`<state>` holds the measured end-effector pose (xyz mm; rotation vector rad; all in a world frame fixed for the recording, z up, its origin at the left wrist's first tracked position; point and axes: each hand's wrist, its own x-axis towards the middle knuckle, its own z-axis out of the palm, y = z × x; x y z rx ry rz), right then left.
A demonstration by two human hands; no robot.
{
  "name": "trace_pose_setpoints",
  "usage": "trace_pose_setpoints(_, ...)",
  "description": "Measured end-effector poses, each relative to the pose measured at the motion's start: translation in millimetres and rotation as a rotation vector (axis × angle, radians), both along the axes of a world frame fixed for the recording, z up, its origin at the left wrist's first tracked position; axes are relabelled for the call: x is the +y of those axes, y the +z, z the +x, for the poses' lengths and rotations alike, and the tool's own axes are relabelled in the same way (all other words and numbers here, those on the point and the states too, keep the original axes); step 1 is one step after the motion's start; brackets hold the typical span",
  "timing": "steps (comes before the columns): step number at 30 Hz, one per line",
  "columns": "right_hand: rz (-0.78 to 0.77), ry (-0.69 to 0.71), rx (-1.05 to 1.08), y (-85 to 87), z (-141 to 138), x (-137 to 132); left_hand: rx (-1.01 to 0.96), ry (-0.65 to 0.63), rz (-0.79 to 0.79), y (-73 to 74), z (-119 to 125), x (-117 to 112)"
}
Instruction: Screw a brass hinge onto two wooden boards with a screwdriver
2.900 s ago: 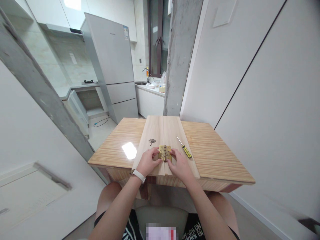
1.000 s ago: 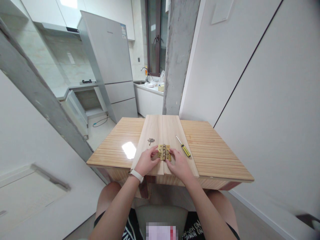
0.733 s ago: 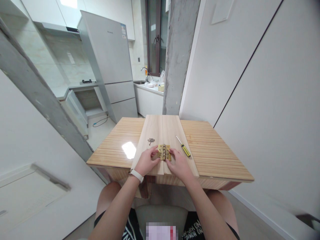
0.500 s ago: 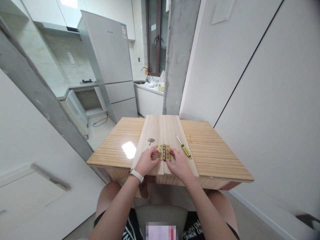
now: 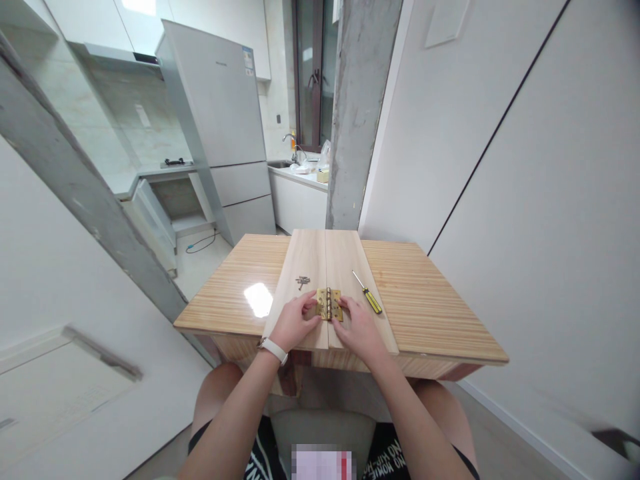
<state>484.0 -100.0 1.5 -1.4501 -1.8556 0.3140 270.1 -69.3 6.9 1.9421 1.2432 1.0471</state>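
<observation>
A brass hinge [image 5: 329,305] lies opened flat across the seam between two pale wooden boards [image 5: 309,250], its knuckle close to the seam line. My left hand [image 5: 296,321] grips the hinge's left leaf by its edge with thumb and fingers. On the other side, my right hand [image 5: 359,325] has its thumb and fingers on the right leaf's edge. Several screws [image 5: 303,282] lie in a small pile on the left board, beyond my left hand. A screwdriver [image 5: 371,300] with a yellow and black handle rests on the right board, its tip pointing away from me.
Under the boards is a striped wooden table [image 5: 425,300], whose front edge is close to my knees. A white wall [image 5: 525,220] runs along the right. Beyond the table stand a grey fridge [image 5: 220,107] and a kitchen counter with a sink [image 5: 280,164].
</observation>
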Motion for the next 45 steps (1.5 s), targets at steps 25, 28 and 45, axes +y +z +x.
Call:
trace_pose_setpoints(25,0.054,-0.011,0.119,4.9,3,0,0.316,0.412,0.01,15.7,-17,53)
trace_pose_setpoints(28,0.058,-0.017,0.156,5.6,3,0,0.437,0.388,-0.001,17.9,-15,66)
trace_pose_setpoints(45,0.129,0.043,0.025,20.9,-1,-19,0.068,0.116,0.098,22.2,-14,32)
